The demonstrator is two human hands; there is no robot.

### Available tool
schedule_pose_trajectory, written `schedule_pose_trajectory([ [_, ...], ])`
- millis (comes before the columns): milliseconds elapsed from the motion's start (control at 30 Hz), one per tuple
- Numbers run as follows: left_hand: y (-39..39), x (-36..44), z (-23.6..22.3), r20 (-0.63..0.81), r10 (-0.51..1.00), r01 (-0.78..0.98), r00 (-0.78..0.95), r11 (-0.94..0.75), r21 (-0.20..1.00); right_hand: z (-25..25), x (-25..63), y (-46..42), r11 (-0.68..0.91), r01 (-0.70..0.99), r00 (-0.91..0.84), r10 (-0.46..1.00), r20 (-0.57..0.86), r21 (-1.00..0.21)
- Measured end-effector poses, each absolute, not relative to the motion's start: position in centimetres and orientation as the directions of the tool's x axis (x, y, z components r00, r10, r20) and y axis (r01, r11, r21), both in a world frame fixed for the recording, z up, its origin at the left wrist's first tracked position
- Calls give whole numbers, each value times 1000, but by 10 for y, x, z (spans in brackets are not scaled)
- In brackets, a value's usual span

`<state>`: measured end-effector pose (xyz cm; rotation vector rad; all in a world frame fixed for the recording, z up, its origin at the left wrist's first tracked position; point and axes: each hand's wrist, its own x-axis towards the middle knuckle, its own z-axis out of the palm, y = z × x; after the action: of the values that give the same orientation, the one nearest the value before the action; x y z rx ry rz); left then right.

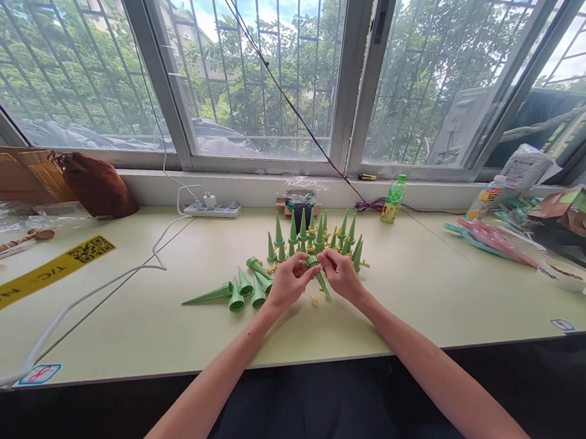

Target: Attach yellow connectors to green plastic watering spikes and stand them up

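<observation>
My left hand [292, 279] is closed around the ribbed collar of a green plastic watering spike [321, 284], whose tip slants down to the right. At the collar's right side, the fingers of my right hand [341, 273] are pinched together; what lies between them is hidden. Beyond both hands stand several upright green spikes [292, 231], with small yellow valve pieces [365, 264] sticking out from some. Left of my left hand lies a loose group of spikes without visible yellow pieces, one long spike [209, 294] pointing left. A small yellow piece [315, 302] rests on the table below the held spike.
A power strip [212, 211] with a white cable [125, 272] lies on the table [413, 305] at left. Behind the spikes is a small open box [299, 200]. A green-capped bottle [394, 199] stands back right. Pink and teal plastic strips [492, 240], a bowl and bags crowd the right.
</observation>
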<state>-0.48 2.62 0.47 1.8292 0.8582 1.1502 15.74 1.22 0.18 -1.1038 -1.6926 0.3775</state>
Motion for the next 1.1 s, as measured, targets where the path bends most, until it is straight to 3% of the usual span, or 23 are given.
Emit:
schedule_pose_trajectory([
  [267, 26, -4, 3, 527, 754, 247, 392, -638, 729, 3, 158, 13, 525, 473, -7, 805, 593, -707],
  [467, 20, -2, 8, 526, 771, 259, 360, -624, 737, 4, 156, 11, 513, 482, 43, 796, 604, -710],
  [700, 22, 1, 12, 396, 872, 108, 287, -441, 891, 5, 158, 9, 499, 448, 153, 774, 614, -741],
  [933, 24, -2, 15, 44, 848, -19, 528, -40, 999, 3, 157, 7, 549, 396, 82, 777, 624, -736],
  [1100, 25, -5, 12, -38, 814, -28, 579, 66, 997, 2, 156, 7, 566, 368, 25, 787, 617, -737],
])
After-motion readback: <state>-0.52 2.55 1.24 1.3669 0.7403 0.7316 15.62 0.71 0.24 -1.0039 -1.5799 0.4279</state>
